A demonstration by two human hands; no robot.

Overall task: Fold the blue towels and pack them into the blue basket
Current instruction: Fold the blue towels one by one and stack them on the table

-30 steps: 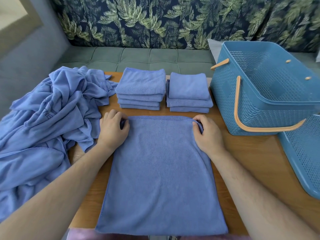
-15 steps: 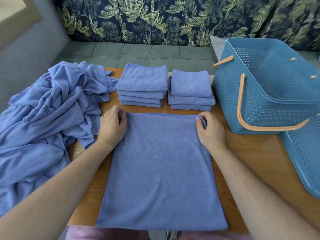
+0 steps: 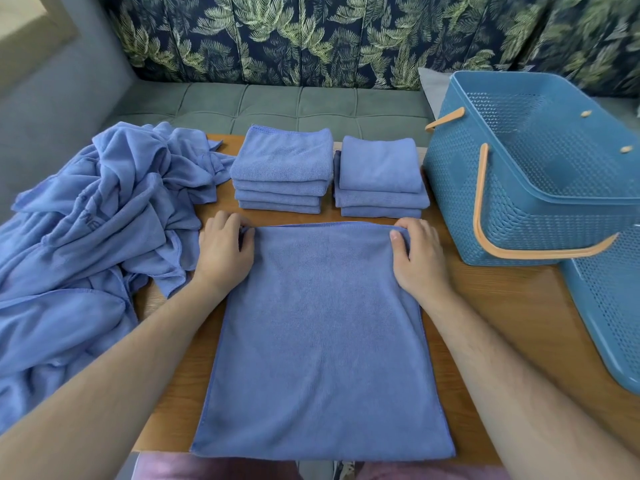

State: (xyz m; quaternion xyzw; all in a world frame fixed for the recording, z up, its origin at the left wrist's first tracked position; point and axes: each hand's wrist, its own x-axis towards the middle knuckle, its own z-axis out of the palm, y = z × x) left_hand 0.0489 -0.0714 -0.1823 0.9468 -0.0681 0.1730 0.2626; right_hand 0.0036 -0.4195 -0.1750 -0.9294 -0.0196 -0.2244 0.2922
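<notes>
Left hand [image 3: 225, 252]: pinches the far-left corner of the flat blue microfibre towel [image 3: 322, 341].
Right hand [image 3: 420, 258]: pinches its far-right corner.
Wooden worktop [image 3: 502, 306]: under the towel.

Soft, even daylight fills the scene, brightest at a pale patch [image 3: 20, 19] in the upper left corner. Shadows are faint and blurred at their edges: a thin dark band lies on the desk [image 3: 502, 306] under the blue basket [image 3: 450, 192] and beneath the folded stacks [image 3: 280, 174]. The wood carries a mild sheen, no hard glare. The flat towel [image 3: 318, 341] in the middle is sharp, its weave legible. Wide-angle distortion bows the basket's walls and stretches the forearms [image 3: 104, 393] toward the lower corners, where detail goes slightly soft.
</notes>
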